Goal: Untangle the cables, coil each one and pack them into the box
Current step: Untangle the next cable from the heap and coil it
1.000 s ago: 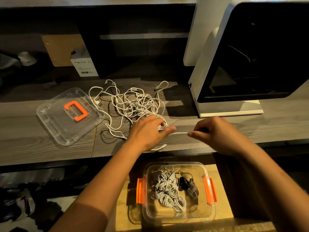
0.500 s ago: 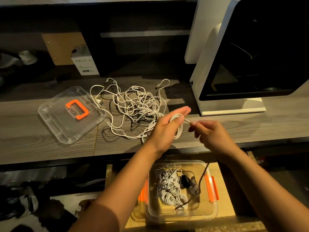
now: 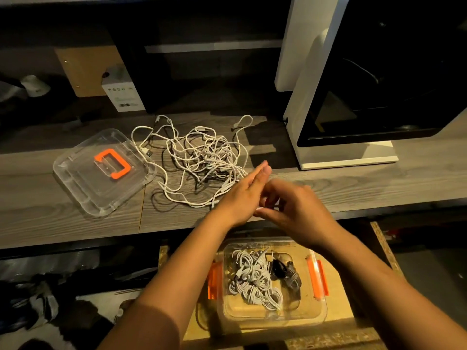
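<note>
**Head cam: coiling one cable over the box, tangle waiting**

Head view showed us both hands meeting just above the front edge of the tabletop [image 3: 404, 183]. The left hand [image 3: 240, 198] had its fingers [image 3: 261, 171] straight and pressed together, pointing away from us. The right hand [image 3: 298, 213] was curled against the left palm, and its fingers [image 3: 274, 192] looked to pinch a white cable [image 3: 260, 209]. Only slivers of that cable showed between the hands. We could not tell how many loops were on it.

The rest of the tangle [image 3: 202, 162] lay on the tabletop just behind the left hand, between the clear lid [image 3: 83, 188] and the white machine [image 3: 328, 157]. The box [image 3: 322, 311] sat open on a lower board under the hands, with coiled cables [image 3: 255, 281] already inside.

We judged the task partly done, with a coil in hand and many strands left.

Risks we saw:
- One strand of the tangle ran close to the left wrist. If the held cable was not fully free, winding could drag the pile toward the edge.
- A loose pinch could let the loops spring open.
- A slack coil dropped into the box could snag the ones already packed.
</note>
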The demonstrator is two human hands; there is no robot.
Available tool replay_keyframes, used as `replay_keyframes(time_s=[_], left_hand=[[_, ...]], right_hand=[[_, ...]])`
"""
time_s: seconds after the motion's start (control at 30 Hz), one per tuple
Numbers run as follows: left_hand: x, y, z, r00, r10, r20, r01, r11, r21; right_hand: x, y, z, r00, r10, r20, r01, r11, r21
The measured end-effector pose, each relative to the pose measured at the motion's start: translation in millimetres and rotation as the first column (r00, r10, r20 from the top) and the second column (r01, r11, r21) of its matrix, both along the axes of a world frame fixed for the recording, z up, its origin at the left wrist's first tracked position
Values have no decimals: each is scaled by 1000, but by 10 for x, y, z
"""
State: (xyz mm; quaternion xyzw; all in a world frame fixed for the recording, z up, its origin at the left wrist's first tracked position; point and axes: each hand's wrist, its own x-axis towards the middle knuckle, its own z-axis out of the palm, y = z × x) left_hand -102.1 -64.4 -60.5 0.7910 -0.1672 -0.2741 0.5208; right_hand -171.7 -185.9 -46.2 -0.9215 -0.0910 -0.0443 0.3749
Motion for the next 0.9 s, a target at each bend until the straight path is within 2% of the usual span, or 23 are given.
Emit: replay_keyframes(time_s=[0.1,0.27,0.37,0.43,0.5,0.6,0.7,0.73,0.8,0.83,0.9], left_hand=[[-103,69,17,983,-80,-164,51,983,-178],[-108,119,55,964,-120,-236,70,975,-210],[-114,141,90,938,-163,-305,46,932,-359],[-133,146,93,972,-105,-210,22,932,-363],[-169,136,81,992,-79,-95,46,951,-306],[-224,102,104,997,-69,26,73,979,-189],[-197,124,91,977,-42,208,54,997,-54],[-170,147,68,957,-73,282,67,997,32],[-117,204,8,904,-212,372,106,953,284],[-105,226,-26,883,-285,372,128,910,394],[-117,230,-87,849,-408,337,210,844,493]], right_hand=[[16,-83,38,999,-49,1,49,997,62],[13,-89,-18,994,79,72,-83,995,56],[56,-137,-35,996,-51,78,38,988,153],[91,-211,-15,982,-185,24,170,940,295],[100,-260,-16,971,-240,-8,227,908,352],[76,-212,-34,977,-213,-22,206,911,356],[55,-212,-7,980,-156,-125,189,924,331],[54,-259,21,977,-113,-183,157,957,244],[63,-373,98,960,-60,-274,44,997,-66],[64,-426,138,958,-49,-282,-8,980,-199],[89,-514,217,971,-17,-238,-62,945,-320]])
